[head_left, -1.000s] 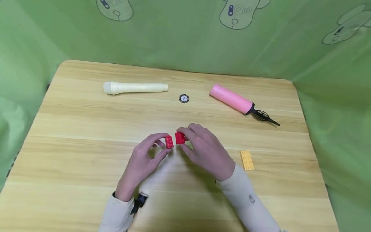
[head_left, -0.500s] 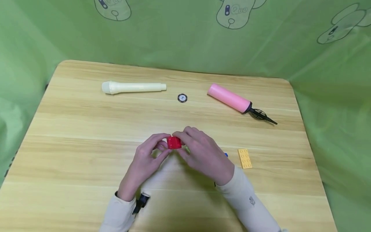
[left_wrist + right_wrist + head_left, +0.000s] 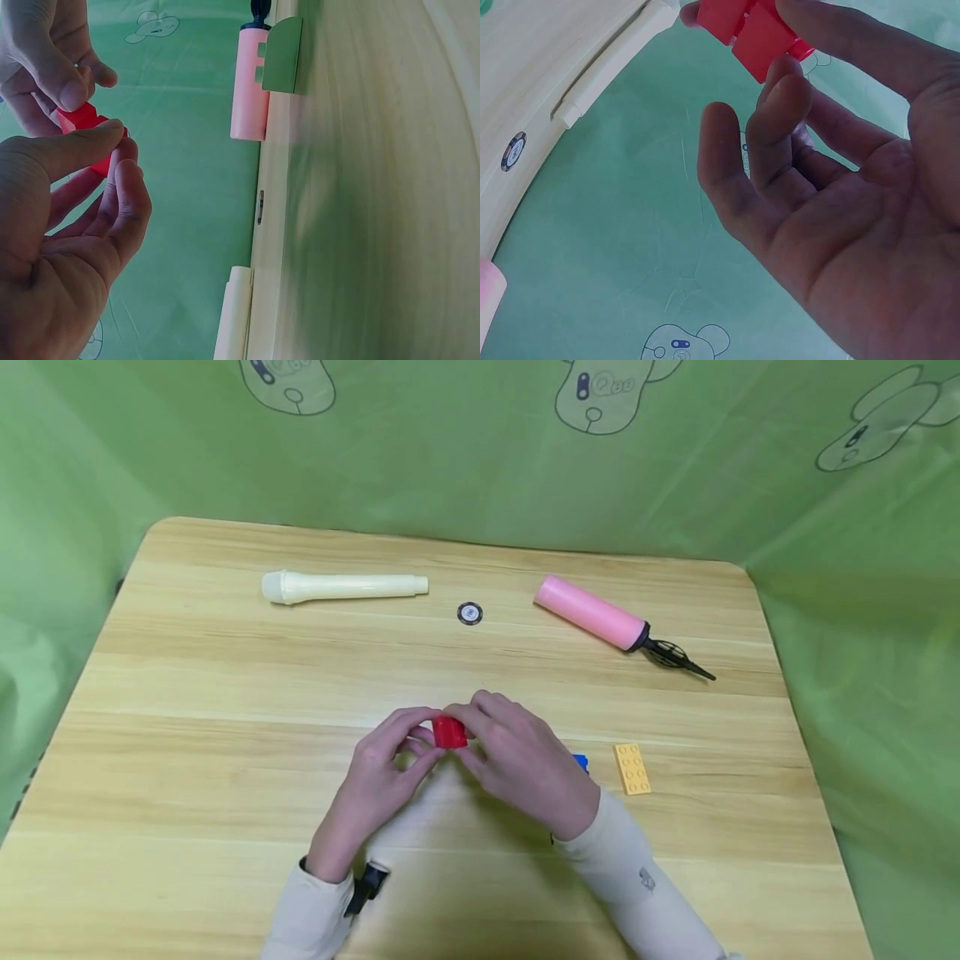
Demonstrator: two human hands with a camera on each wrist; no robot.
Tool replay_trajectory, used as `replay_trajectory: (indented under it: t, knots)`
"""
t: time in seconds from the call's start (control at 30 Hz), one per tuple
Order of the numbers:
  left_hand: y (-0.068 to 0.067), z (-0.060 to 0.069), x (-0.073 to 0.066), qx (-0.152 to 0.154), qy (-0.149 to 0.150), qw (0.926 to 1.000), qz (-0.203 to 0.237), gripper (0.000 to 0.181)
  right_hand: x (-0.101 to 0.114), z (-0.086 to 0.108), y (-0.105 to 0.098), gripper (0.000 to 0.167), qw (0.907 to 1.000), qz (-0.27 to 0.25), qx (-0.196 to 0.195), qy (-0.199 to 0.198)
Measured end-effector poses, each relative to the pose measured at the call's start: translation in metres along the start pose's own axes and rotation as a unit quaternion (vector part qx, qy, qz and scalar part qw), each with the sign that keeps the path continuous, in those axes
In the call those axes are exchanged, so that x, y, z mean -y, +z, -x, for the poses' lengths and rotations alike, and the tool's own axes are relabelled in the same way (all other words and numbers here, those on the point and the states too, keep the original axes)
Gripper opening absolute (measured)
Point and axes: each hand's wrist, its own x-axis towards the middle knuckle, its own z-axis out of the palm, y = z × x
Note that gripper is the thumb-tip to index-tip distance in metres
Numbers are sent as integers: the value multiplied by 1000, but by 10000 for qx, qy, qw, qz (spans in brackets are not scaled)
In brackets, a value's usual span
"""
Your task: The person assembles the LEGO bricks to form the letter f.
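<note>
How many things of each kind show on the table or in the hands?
Red bricks: 2, held
Yellow brick: 1
Green block: 1
Blue piece: 1, mostly hidden
Microphone: 1
Chip: 1
Pump: 1
Total in view: 8

The left sleeve and right sleeve are long, plain and off-white, reaching the wrists. A small grey mark sits on the right one. A boxy black device juts from the left cuff. Left hand and right hand are ungloved.
</note>
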Motion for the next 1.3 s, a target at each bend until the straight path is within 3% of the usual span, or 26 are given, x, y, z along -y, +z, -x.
replay_trajectory:
  t: [0.23,0.77,1.07,1.3]
  knots:
    - [0,-1,1,-65,18,10000,-37,48,-1,-4,-2,37,10000,16,-3,-59]
    - [5,-3,-2,-134,357,9980,-495,46,-4,-4,-1,34,9994,-300,120,-118]
    - [8,-1,0,-191,360,9983,-423,47,-5,-4,1,33,9984,-486,279,-118]
    - [11,-4,3,-188,383,9988,-237,47,-6,-4,0,31,9988,-450,170,-120]
